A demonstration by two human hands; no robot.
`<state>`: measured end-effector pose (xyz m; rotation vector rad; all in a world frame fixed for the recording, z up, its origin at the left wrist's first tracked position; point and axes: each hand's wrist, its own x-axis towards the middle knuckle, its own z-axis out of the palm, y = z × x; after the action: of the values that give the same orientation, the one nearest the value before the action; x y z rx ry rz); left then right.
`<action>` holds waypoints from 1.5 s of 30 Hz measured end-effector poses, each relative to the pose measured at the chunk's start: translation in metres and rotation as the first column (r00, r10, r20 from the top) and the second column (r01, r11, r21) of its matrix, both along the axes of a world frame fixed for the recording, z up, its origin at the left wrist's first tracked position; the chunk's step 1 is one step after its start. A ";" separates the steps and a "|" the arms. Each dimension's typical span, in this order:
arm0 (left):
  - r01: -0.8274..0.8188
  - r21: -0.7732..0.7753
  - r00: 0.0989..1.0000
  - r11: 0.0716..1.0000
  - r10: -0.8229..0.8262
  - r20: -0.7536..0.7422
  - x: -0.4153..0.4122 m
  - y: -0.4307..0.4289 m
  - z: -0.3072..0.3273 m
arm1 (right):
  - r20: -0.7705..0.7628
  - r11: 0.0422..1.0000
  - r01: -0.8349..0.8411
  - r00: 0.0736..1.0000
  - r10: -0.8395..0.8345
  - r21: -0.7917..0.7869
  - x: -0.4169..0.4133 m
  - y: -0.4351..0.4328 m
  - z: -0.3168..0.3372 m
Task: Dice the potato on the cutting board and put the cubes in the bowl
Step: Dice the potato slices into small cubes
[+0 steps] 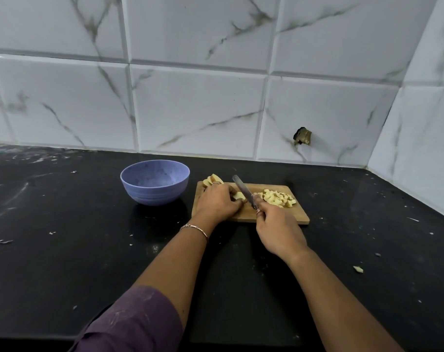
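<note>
On the cutting board (279,215), the left hand (216,203) pinched a potato piece (239,196); the right hand (279,232) gripped the knife (242,189). Its blade, so near, might nick the fingers (229,191).

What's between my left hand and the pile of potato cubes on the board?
In the head view, the knife, gripped by the right hand, over a potato piece.

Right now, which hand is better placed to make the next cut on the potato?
Right. The right hand grips the knife, its blade angled over the potato piece that the left hand holds down on the wooden cutting board.
</note>
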<state>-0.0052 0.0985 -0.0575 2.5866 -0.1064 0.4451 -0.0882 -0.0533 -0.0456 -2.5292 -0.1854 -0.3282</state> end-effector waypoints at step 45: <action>0.002 -0.077 0.999 0.997 -0.005 -0.040 -0.001 0.003 0.001 | 0.060 0.998 -0.019 0.998 0.023 -0.064 0.002 0.000 -0.001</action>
<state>-0.0060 0.1011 -0.0565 2.5183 -0.0786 0.3886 -0.0865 -0.0528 -0.0465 -2.5795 -0.2494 -0.3965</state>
